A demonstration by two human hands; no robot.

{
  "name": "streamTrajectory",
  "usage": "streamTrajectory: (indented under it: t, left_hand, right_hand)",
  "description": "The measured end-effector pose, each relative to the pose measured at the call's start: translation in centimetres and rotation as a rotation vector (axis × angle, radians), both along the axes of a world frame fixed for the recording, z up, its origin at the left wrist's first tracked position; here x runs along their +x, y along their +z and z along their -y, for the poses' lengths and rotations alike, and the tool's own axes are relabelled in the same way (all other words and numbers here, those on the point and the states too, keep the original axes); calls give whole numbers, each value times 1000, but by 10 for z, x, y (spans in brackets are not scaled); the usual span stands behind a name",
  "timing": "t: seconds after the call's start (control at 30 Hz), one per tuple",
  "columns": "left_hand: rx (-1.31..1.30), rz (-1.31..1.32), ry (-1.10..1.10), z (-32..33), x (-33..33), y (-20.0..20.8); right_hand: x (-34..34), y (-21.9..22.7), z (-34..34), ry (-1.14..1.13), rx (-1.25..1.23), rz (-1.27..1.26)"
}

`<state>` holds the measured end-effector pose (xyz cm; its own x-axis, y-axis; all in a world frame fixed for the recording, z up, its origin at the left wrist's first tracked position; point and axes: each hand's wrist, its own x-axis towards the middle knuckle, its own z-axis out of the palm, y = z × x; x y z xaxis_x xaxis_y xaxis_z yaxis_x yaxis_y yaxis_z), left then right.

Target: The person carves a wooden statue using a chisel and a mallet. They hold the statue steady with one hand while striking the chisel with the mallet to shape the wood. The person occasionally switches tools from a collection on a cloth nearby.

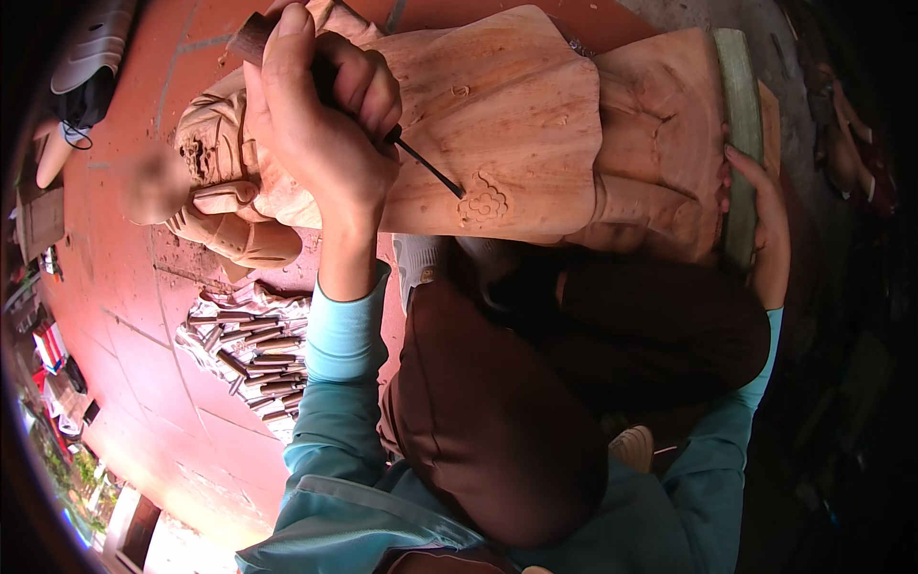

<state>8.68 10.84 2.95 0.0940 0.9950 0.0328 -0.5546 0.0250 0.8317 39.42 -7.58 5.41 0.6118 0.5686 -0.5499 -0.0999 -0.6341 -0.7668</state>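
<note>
A carved wooden statue (497, 105) lies on its side across the space before me, its head end to the left. In my left hand (320, 120) is a carving chisel (428, 166), gripped by its wooden handle. Its thin dark blade slants down to the right, the tip at the edge of a small curling motif (485, 202) cut into the robe. My right hand (768, 215) holds the statue's base end, fingers bent over the greenish edge strip (739, 143). Part of that hand is hidden behind the strip.
Several wood-handled chisels (273, 361) lie on a patterned cloth on the red tiled floor (143, 325), left of my bent knees (488, 411). Wood chips lie near the statue's head end. A pale cap-like object (93, 48) is at the upper left; boxes line the left rim.
</note>
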Motion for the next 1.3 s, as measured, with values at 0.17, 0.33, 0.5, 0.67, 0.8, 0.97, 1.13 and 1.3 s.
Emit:
streamTrajectory:
  t: [0.17, 0.33, 0.5, 0.67, 0.8, 0.97, 1.13, 1.3]
  left_hand:
    - [34, 171, 137, 13, -19, -11]
    - [30, 311, 253, 29, -42, -28]
    - [30, 326, 265, 32, -46, -26]
    - [92, 238, 267, 40, -42, -17]
    - [115, 237, 237, 40, -42, -15]
    - [174, 323, 205, 42, -46, -3]
    - [147, 192, 263, 41, -40, -11]
    - [143, 240, 277, 44, -42, -16]
  right_hand:
    - [-5, 1, -2, -7, -8, -3]
    - [-4, 4, -2, 17, -37, -14]
    - [-7, 3, -2, -17, 20, -22]
    - [-4, 2, 1, 0, 31, -42]
    - [-5, 2, 0, -3, 23, -31]
    - [-8, 2, -2, -15, 25, -27]
    - [-1, 0, 2, -5, 23, -28]
    - [-4, 1, 0, -10, 19, -16]
